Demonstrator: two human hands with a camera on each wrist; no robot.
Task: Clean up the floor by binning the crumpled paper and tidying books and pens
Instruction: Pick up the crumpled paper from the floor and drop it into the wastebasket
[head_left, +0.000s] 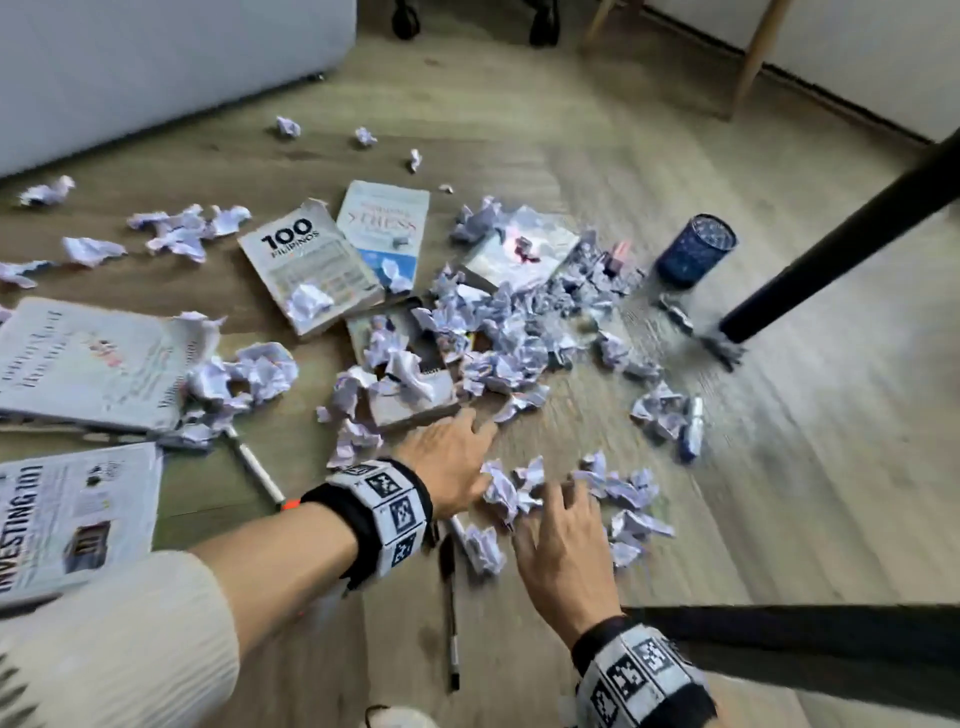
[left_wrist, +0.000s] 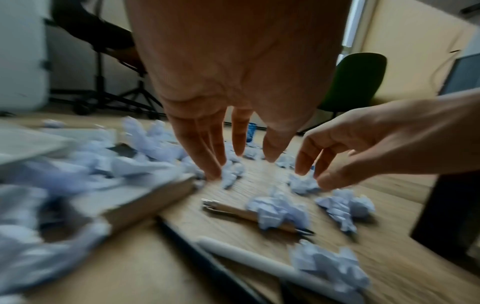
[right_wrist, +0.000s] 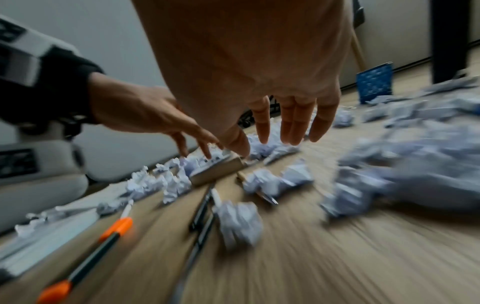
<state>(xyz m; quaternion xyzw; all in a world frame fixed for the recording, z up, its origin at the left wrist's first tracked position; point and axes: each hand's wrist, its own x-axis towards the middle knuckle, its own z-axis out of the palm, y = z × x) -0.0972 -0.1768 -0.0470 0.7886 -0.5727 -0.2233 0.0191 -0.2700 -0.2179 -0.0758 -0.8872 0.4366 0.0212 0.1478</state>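
Both hands are spread and hold nothing: left hand (head_left: 447, 457), right hand (head_left: 563, 540). The crumpled paper (head_left: 506, 491) lies between their fingertips. Risk: a hasty scoop also catches the pen (head_left: 451, 597) just under them.

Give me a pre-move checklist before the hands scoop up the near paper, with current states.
1. Left hand free: ok, fingers spread, holding nothing.
2. Right hand free: ok, fingers loosely bent over the paper, nothing gripped.
3. Crumpled paper between the hands: ok, loose on the floor.
4. Pens clear of the scoop: not ok, a brown pen lies partly under one paper ball, and a black pen lies close by.
5. Book near the left fingertips: not ok, paper is piled on it.
6. Bin within reach: cannot tell, none in view; only a blue pen cup stands on the floor.
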